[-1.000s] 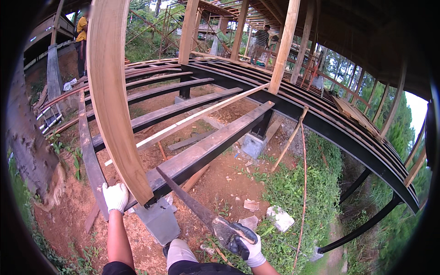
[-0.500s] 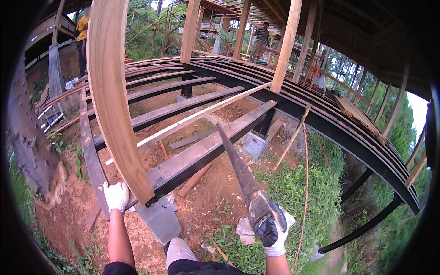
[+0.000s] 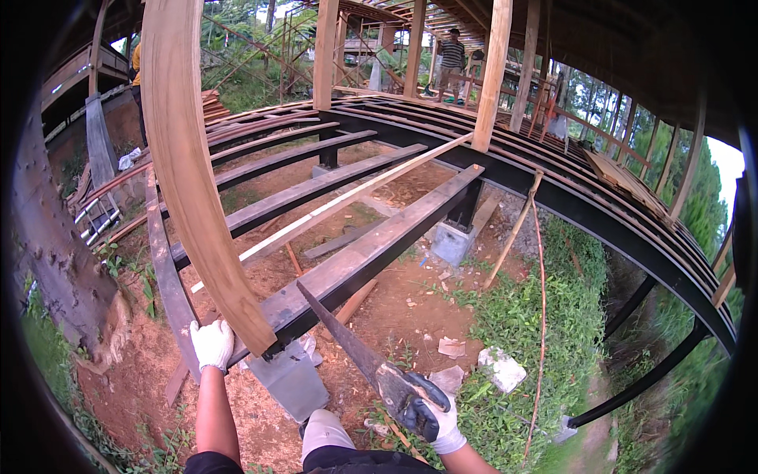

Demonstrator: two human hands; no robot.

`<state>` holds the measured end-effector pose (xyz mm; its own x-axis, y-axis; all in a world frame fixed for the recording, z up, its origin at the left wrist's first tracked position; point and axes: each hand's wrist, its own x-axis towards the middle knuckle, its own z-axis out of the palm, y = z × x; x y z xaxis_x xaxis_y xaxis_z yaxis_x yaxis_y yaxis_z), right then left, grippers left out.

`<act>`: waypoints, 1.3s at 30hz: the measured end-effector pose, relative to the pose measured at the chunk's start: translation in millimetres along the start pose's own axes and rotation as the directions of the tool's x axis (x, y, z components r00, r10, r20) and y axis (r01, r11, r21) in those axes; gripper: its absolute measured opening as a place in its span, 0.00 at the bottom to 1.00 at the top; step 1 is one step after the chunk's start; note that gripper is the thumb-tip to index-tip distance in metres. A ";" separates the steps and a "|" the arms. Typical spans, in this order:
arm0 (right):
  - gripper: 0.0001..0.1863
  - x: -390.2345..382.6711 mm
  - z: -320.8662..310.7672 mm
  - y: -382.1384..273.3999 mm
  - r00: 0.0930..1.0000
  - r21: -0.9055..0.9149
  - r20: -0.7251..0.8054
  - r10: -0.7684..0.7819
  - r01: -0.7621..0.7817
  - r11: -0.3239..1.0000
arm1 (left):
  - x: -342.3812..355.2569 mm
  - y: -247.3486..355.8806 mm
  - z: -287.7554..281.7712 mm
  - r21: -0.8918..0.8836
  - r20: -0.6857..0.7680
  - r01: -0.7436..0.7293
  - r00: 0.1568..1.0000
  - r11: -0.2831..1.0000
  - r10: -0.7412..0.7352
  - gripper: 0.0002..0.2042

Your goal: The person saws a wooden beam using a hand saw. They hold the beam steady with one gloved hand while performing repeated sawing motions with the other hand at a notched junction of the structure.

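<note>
My left hand [image 3: 212, 344], in a white glove, grips the edge of a weathered wooden plank [image 3: 167, 276] close to the foot of a thick timber post [image 3: 183, 158]. The post rises beside a joist end, above a grey concrete footing [image 3: 294, 385]. My right hand [image 3: 436, 419], in a white glove with a dark palm, is closed around the handle of a handsaw [image 3: 347, 341]. The saw's rusty blade slants up to the left, its tip by the side of the nearest wood-topped black joist [image 3: 371, 245]. I cannot tell whether the tip touches it.
A pale wooden strip [image 3: 339, 205] crosses the joists. A black beam [image 3: 568, 205] curves to the right over green plants, where a thin leaning pole [image 3: 540, 332] stands. A tree trunk [image 3: 67, 245] is at left. Farther back, a person in a striped shirt [image 3: 452, 59] stands.
My right hand has come down and left, tilting the saw so its tip now lies lower and farther left. My left hand stays on the plank. The view has shifted slightly.
</note>
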<state>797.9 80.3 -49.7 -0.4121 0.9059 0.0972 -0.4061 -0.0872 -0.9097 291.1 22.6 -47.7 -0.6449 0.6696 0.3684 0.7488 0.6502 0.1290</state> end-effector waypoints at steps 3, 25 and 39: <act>0.29 -6.3 14.8 -10.9 0.996 0.041 0.005 0.088 -0.088 0.995 | -0.9 -3.1 -0.1 -0.012 0.001 0.004 1.000 1.000 -0.004 0.24; 0.31 -4.1 4.1 1.2 0.988 0.073 0.013 0.155 -0.156 0.985 | -3.2 0.5 -5.0 0.057 -0.015 -0.014 1.000 0.998 0.015 0.22; 0.29 -2.4 6.4 2.6 0.989 -0.035 0.015 0.149 -0.149 0.988 | -2.2 -5.8 3.9 -0.014 -0.055 -0.024 0.998 1.000 0.023 0.24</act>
<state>792.7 75.3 -49.8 -0.4803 0.8764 -0.0336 -0.3114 -0.2063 -0.9276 287.5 18.8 -52.9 -0.6183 0.6637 0.4210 0.7659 0.6290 0.1333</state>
